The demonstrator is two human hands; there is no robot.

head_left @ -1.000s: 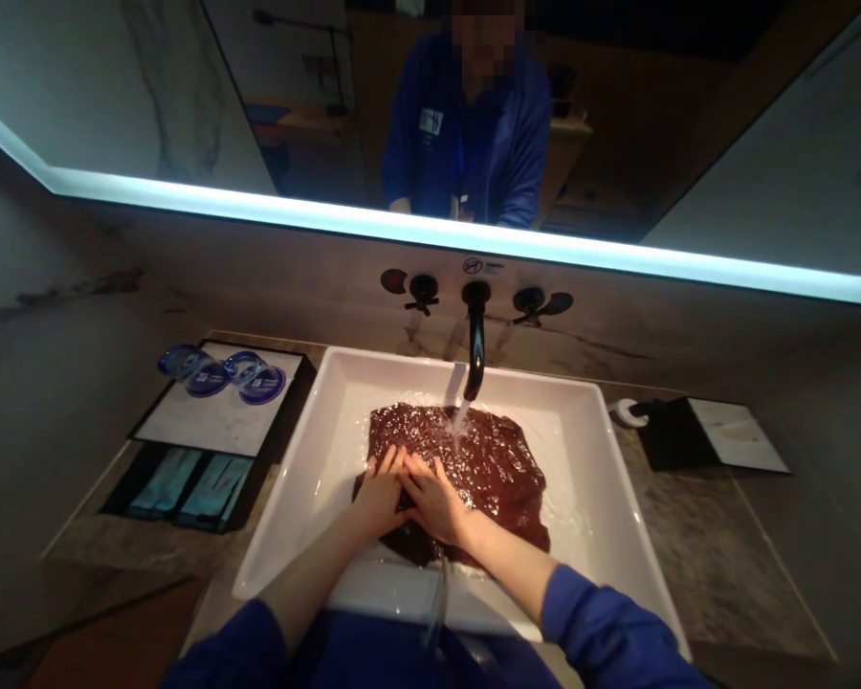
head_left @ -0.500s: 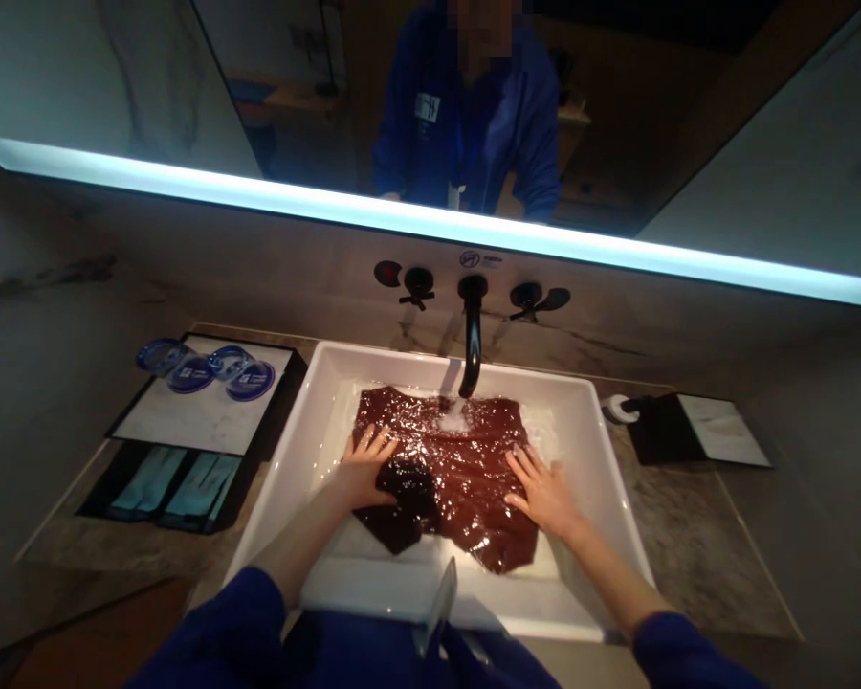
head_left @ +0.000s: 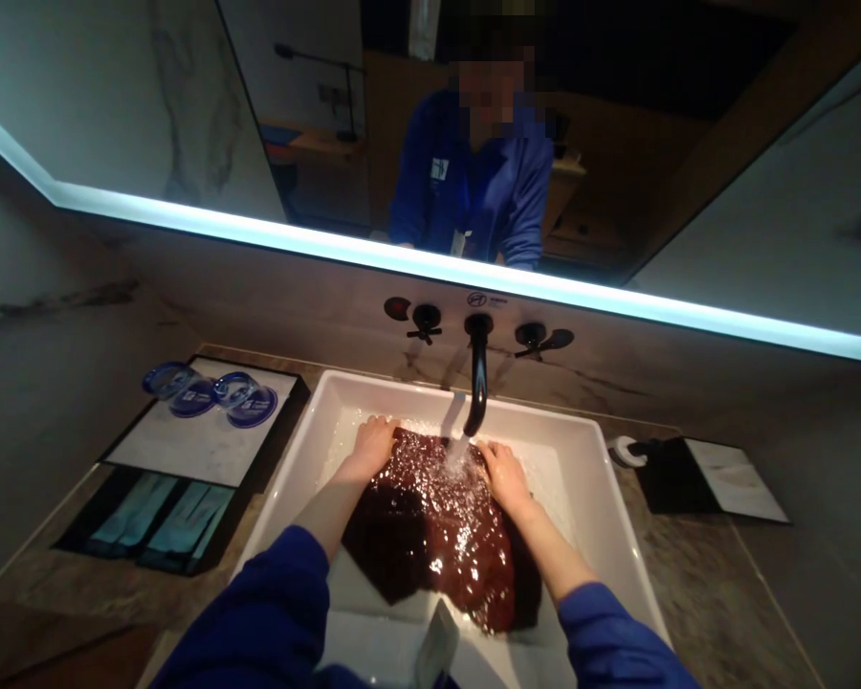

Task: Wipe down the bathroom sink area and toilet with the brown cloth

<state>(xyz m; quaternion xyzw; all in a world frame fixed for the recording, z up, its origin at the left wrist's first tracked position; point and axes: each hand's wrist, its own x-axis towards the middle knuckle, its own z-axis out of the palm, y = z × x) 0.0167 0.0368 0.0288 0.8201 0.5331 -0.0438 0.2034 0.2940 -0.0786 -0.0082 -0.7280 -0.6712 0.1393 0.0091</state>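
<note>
With the left hand (head_left: 373, 445), grips the far left corner of a dark red-brown wet cloth (head_left: 430, 541), fingers curled down together over its edge. With the right hand (head_left: 503, 476), does the same at the far right corner, knuckles up, fingers folded onto the fabric. Holds both hands near the back wall of a white square ceramic basin (head_left: 298, 478), one on either side of a black curved wall-mounted spout (head_left: 478, 383). Between the hands, a thin stream of water (head_left: 459, 448), landing on the cloth's far edge. Across the basin floor, from the hands toward the near rim, the cloth itself, glistening with droplets in the middle, darker and folded along its left side. On the wall beside the spout, two black tap handles (head_left: 425, 319). On the grey marbled worktop (head_left: 695, 574), left of the basin, a pale rectangular tray (head_left: 187, 445) bearing round blue lids (head_left: 251, 407), and nearer, flat teal packets (head_left: 158, 512) on a black tray. Right of the basin, a small white ring-shaped piece (head_left: 623, 450) just beside a flat black tray (head_left: 671, 478). Above, a wide mirror with a glowing lower edge (head_left: 258, 230), showing a person in a blue jacket.
</note>
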